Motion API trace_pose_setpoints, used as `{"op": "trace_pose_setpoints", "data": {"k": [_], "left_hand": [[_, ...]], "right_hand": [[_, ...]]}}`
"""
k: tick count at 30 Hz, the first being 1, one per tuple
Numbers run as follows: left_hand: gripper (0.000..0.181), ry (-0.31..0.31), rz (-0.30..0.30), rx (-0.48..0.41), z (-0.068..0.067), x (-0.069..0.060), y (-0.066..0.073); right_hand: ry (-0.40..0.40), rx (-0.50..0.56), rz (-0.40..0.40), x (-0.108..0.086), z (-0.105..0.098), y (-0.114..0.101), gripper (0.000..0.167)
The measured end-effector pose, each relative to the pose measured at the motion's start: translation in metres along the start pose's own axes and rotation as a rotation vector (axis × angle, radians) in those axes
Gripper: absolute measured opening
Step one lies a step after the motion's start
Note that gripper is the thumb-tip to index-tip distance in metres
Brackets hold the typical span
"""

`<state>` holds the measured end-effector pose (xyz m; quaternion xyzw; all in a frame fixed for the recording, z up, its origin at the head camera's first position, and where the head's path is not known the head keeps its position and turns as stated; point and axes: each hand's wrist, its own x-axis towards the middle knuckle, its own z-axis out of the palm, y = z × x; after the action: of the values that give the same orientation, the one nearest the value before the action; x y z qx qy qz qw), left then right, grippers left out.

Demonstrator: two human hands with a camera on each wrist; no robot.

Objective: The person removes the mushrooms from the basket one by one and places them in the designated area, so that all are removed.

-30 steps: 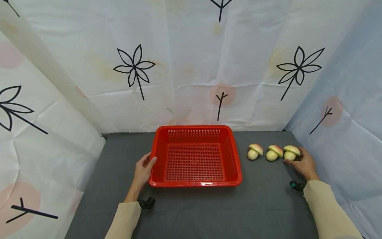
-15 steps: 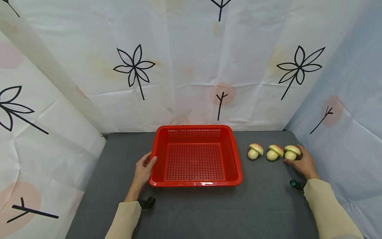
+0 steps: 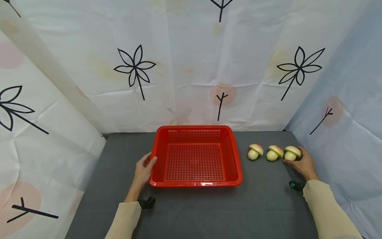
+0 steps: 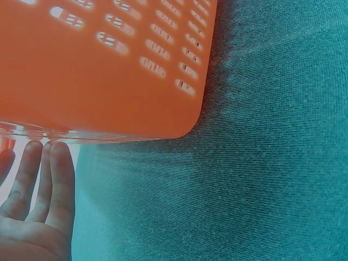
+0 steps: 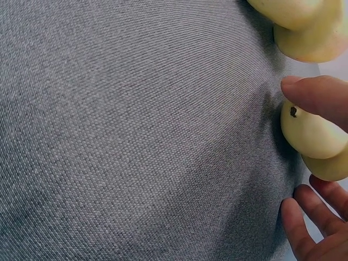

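A red plastic basket (image 3: pixel 195 183) with slotted walls stands on the grey cloth. My left hand (image 3: pixel 144 171) holds its left rim, the thumb over the edge; in the left wrist view several straight fingers (image 4: pixel 61 168) touch the outer wall. To the right, three pale yellow toy mushrooms with red-tinged caps are in a row: a left one (image 3: pixel 255 152), a middle one (image 3: pixel 274 153) and a right one (image 3: pixel 290 153). My right hand (image 3: pixel 305 163) grips the right mushroom between thumb and fingers. In the right wrist view, the thumb (image 5: pixel 321 97) crosses its stem; the lower fingers stay apart from it.
A grey cloth (image 3: pixel 209 215) covers the table. White patterned sheets (image 3: pixel 191 66) rise behind it and on both sides. The right sheet (image 3: pixel 343 146) stands close beside my right hand. A dark strap with a small device (image 3: pixel 147 202) is on the left wrist.
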<state>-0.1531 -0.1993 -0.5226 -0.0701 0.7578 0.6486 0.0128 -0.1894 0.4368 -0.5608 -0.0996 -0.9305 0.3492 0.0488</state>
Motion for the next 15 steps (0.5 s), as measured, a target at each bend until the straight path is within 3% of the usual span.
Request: {"op": "trace_pose_setpoints", "data": {"k": [7,15], "left_hand": [[0.050,-0.003,0.000,0.020,0.001,0.000,0.001],[0.052,0.000,-0.001,-0.026,-0.002,0.017,-0.032]], "right_hand": [[-0.022,0.000,0.037,-0.001,-0.001,0.002,0.095],[0.012,0.007,0.055,-0.002,0.000,0.001,0.099]]}}
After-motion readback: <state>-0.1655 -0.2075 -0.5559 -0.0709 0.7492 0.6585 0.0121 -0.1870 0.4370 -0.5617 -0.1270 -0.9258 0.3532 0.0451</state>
